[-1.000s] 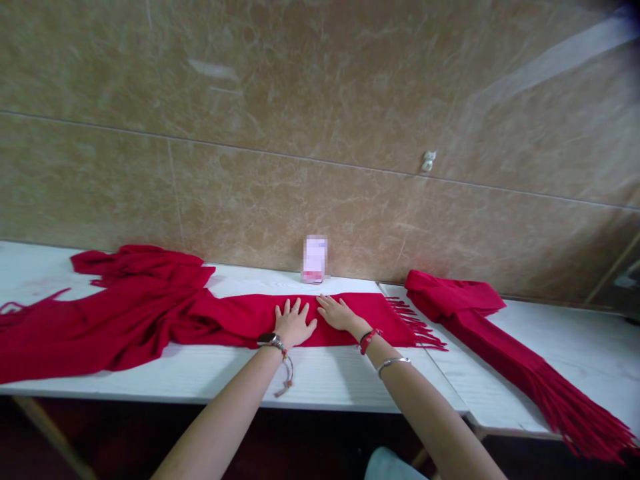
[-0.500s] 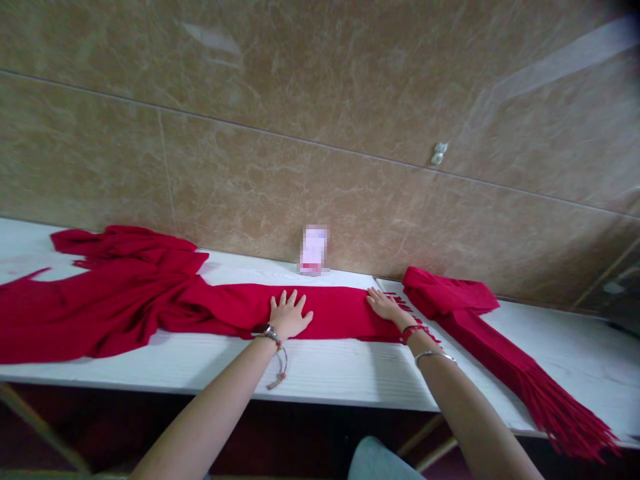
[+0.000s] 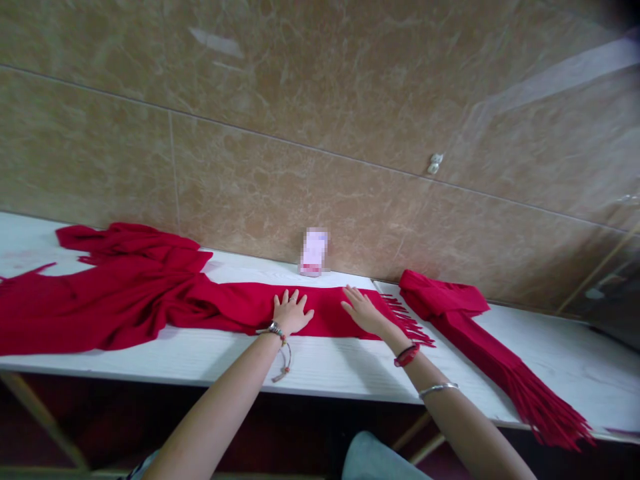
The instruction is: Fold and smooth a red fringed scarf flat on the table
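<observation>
A red fringed scarf (image 3: pixel 327 312) stretches along the white table, flat in its middle and bunched in loose folds toward the left. My left hand (image 3: pixel 292 313) lies spread on the flat part. Farther right, near the fringed end, my right hand (image 3: pixel 364 312) is over the same cloth with fingers stretched out; whether it presses down I cannot tell. Neither hand grips anything. Beyond the fringe is a second red scarf (image 3: pixel 475 340), folded over at its back end, its tassels hanging past the table's front edge.
A blurred-out pinkish phone-like object (image 3: pixel 314 252) leans against the brown tiled wall (image 3: pixel 280 180) behind the scarf. The white table (image 3: pixel 310 367) is narrow, with a dark space below its front edge. A small white hook-like piece (image 3: pixel 435 163) is fixed to the wall.
My right hand has moved left along the scarf, away from the fringe, which now shows more fully. My left hand stays at about the same spot. The view has shifted slightly.
</observation>
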A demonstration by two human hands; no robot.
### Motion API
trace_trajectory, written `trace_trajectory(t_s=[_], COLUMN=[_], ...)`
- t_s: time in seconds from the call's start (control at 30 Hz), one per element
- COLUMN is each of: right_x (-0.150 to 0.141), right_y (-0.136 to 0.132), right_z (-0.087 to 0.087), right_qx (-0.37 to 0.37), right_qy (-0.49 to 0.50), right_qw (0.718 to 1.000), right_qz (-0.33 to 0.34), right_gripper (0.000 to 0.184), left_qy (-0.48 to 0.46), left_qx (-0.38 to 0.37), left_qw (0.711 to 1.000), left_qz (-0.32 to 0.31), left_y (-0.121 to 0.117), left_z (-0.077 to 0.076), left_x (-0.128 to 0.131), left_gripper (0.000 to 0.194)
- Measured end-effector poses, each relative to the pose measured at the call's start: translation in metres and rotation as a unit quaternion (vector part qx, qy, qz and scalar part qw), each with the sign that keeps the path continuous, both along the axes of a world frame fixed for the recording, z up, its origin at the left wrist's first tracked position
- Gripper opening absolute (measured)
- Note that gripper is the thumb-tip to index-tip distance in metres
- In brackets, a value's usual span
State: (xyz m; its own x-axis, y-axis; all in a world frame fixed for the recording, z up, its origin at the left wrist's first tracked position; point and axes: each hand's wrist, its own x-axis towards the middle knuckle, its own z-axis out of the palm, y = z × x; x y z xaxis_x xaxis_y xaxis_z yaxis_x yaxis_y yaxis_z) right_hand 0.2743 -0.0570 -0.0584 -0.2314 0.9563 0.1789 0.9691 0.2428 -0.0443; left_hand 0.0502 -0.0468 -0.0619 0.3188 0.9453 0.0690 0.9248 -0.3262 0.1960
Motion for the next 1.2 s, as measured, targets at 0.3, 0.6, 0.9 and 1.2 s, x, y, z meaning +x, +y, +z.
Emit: trace_trajectory(t_s=[0.3, 0.6, 0.9, 1.2], right_x=[-0.031, 0.038, 0.051, 0.056], right_y=[-0.022, -0.040, -0.064, -0.060], right_z=[-0.009, 0.025, 0.032, 0.033], right_qx=[-0.066, -0.057, -0.041, -0.031], right_qy=[-0.031, 0.103, 0.067, 0.073], right_qw=[0.995, 0.990, 0.991, 0.985], right_qz=[0.070, 0.083, 0.108, 0.155], right_gripper=[0.050, 0.044, 0.037, 0.032], left_qy=[0.022, 0.029, 0.037, 0.049], left_qx=[-0.017, 0.067, 0.118, 0.106], left_qw=[1.000, 0.994, 0.935, 0.937], left_qz=[-0.003, -0.086, -0.332, -0.328], left_y=[0.000, -0.003, -0.028, -0.012], left_z=[0.003, 0.009, 0.024, 0.026], left_x=[-0.001, 0.007, 0.031, 0.026], left_gripper=[0.062, 0.045, 0.041, 0.056])
